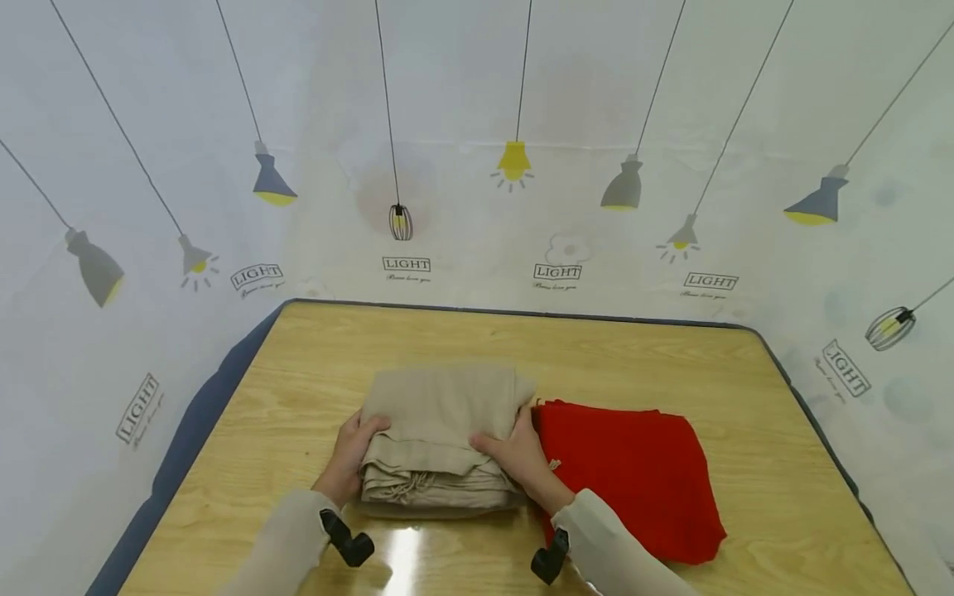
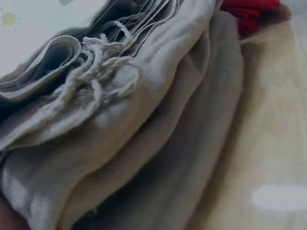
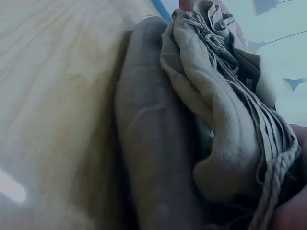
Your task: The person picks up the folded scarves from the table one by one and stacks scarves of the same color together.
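Observation:
A beige scarf (image 1: 440, 414), folded into a thick rectangle, lies at the middle of the wooden table. Tasselled fringe (image 1: 413, 487) pokes out between its layers on the near side; the left wrist view shows this knotted fringe (image 2: 98, 72) up close. My left hand (image 1: 349, 454) grips the left side, thumb on top. On the opposite side my right hand (image 1: 527, 459) holds the bundle the same way, its fingers partly hidden. From the right wrist, a gap parts the upper folds (image 3: 225, 129) from a thick bottom layer (image 3: 148, 120).
Right beside the beige bundle lies a folded red cloth (image 1: 626, 472), partly behind my right forearm. The wooden table (image 1: 253, 422) has a dark blue edge (image 1: 201, 439). A pale sheet printed with lamps (image 1: 462, 190) surrounds the back and sides.

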A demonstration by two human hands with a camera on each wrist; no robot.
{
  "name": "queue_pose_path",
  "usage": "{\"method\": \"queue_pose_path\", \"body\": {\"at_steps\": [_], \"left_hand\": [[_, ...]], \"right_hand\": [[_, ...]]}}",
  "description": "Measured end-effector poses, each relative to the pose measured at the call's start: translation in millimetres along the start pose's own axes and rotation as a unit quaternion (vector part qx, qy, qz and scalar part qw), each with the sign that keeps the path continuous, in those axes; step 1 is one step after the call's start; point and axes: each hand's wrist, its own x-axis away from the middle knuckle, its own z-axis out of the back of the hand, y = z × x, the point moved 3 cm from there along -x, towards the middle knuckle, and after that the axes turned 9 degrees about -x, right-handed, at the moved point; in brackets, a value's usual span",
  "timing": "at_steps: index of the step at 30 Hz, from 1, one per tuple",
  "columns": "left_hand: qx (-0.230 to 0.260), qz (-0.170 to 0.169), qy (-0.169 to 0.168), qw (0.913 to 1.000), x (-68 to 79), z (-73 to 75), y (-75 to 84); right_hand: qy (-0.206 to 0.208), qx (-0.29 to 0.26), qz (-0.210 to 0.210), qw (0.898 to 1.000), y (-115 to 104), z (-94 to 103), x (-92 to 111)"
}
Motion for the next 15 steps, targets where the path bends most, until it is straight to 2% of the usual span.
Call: {"method": "queue_pose_path", "body": {"at_steps": [3,7,15], "left_hand": [[-0.015,0.01,0.004,0.9998,3.6,3.4,-7.2],[-0.025,0.028,0.017,0.9991,6.8,8.5,-16.6],[-0.071,0.055,0.025,0.9956,5.8,11.2,-25.9]], "right_hand": [[0.016,0.055,-0.01,0.998,6.6,-2.0,2.5],[0.026,0.127,-0.027,0.991,16.1,-5.7,4.1],[0.027,0.164,-0.04,0.985,21.8,-8.8,5.3]]}}
